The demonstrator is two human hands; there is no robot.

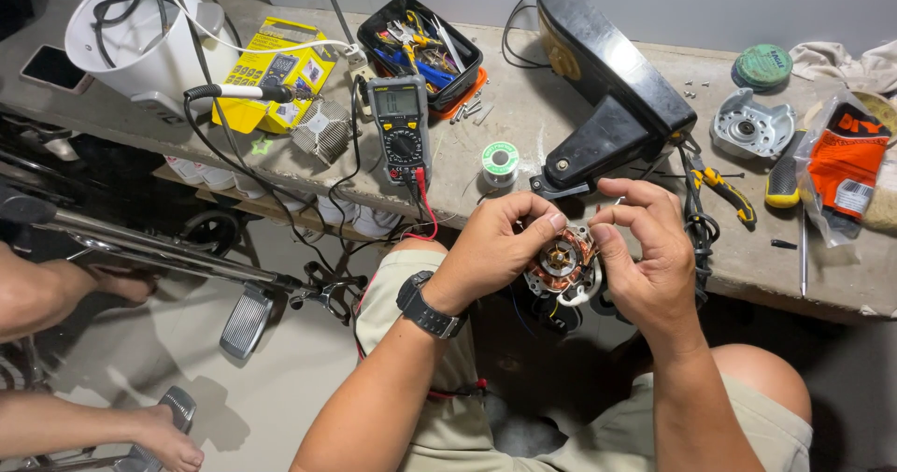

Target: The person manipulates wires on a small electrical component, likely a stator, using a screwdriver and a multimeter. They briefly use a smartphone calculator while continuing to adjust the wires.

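Head view: looking straight down at someone's lap, with a grey bench (523, 126) running across the top of the frame.
Motor: a small electric motor stator (561, 264) with copper windings sits centre frame, just below the bench edge, right between the two hands and held up over the knees.
Left hand: the left hand (491, 243) is curled around the left side of the motor, fingers bent over its top rim, so it's closed on it. Black wristwatch (425, 306) on that wrist.
Right hand: the right hand (649, 257) cups the right side of the motor, thumb and forefinger pinched together just above it. Looks like they're nipping a thin wire, too small to be sure.
Wires: dark leads hang from under the motor, can't tell where they end.
Bench stuff: a multimeter (400, 126) left of centre with red and black leads trailing down, a solder spool (500, 164) just right of it, and a big black housing (607, 79) lying tilted above the hands.
Further out: black tool tray (420, 47) at top centre, white bucket (140, 37) upper left, yellow-handled pliers (724, 192) right of the hands, metal motor cover (752, 128) upper right.
Other person: bare arms and a foot at the left edge, well apart from the motor.
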